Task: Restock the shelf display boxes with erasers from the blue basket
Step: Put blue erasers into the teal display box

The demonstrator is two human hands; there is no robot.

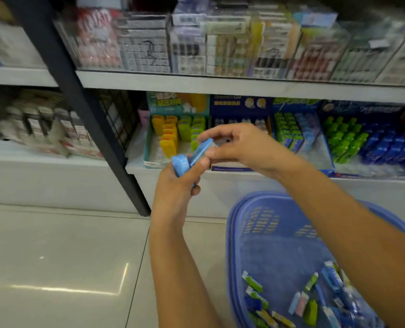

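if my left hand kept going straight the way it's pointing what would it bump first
Probably the right hand, whose fingertips pinch the same blue eraser just above the left hand. Beyond that lies the teal display box on the shelf, though depth is hard to judge here.

Lower shelf (232,185) opens from the front only. Upper shelf board (220,85) caps it overhead; black upright post (80,102) and wire grid panel (118,114) wall off the left. Teal display box (155,152) has bare floor at its front, stock standing at the rear. Far-right box (362,108) looks packed, tho blur may hide gaps. Left hand (175,185) and right hand (239,145), gripping blue erasers (181,163), hang btwn camera and navy box (234,104). Blue basket (231,233) stands open-topped on the floor, below right.
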